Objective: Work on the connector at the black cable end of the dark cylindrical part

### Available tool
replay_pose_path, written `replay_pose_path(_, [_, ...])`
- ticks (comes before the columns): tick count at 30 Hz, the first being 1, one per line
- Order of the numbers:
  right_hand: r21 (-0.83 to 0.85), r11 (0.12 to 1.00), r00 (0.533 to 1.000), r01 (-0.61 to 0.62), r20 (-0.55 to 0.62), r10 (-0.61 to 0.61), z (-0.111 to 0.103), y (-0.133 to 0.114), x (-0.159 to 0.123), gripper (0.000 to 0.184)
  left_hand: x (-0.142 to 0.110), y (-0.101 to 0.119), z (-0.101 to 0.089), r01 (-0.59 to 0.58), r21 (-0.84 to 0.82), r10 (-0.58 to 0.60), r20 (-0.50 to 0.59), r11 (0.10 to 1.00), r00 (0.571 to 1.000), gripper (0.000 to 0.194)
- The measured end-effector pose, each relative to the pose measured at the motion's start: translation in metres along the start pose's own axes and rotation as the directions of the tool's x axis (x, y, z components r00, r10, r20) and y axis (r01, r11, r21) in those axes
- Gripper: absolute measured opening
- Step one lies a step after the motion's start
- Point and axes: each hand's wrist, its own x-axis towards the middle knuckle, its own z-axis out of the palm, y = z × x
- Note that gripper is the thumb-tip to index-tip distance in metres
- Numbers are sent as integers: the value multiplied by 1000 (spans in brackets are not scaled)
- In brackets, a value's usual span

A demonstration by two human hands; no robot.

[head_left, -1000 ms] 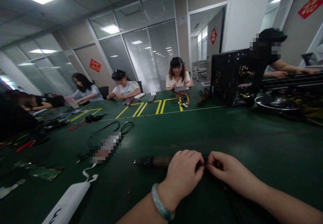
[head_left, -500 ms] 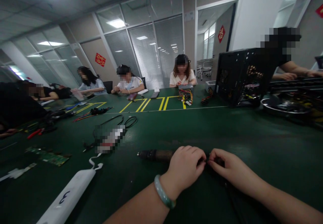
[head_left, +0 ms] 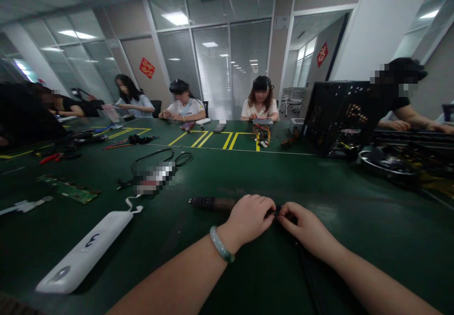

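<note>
Reaching in from the near edge of the tabletop (head_left: 213,170) with bare arms, wearing a green bangle (head_left: 220,245) on the left wrist; beside the right forearm, a dark cable (head_left: 308,272) toward the near edge; toward the near left corner, a long white box (head_left: 87,253) marked with a 3. Bringing left hand (head_left: 250,216) and right hand (head_left: 301,223) close together in the middle of the near half; pinching a small dark piece (head_left: 276,213) between the right thumb and forefinger, just beside the left fingertips; curling the left fingers inward, partly hidden; cannot tell whether gripping or only covering the rear of a dark cylindrical tool (head_left: 218,204); on view past the left hand, its brown body and black nose, with the tip toward the left edge.

Farther off, near the left edge, a green circuit board (head_left: 73,190) with a white part (head_left: 26,205) just beside it; nearer the middle, a blurred-out light object (head_left: 156,179) with a looped black cable (head_left: 124,182); beyond, a red-handled tool (head_left: 49,158) and a bundle of wires (head_left: 136,139); toward the right edge, a metal bowl (head_left: 372,164) near a black computer case (head_left: 333,111). Along the far edge, past yellow lines (head_left: 232,141), a grey box (head_left: 262,122) with coloured wires (head_left: 262,135) in front of a person in a cream top (head_left: 260,110).
</note>
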Motion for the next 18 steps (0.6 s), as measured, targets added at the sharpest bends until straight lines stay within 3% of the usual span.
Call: replay_pose_path(18, [75,991,992,-111,73,106,2,0,3,20,-1,-5,1,-22,-12,22,5,1000,1000,5])
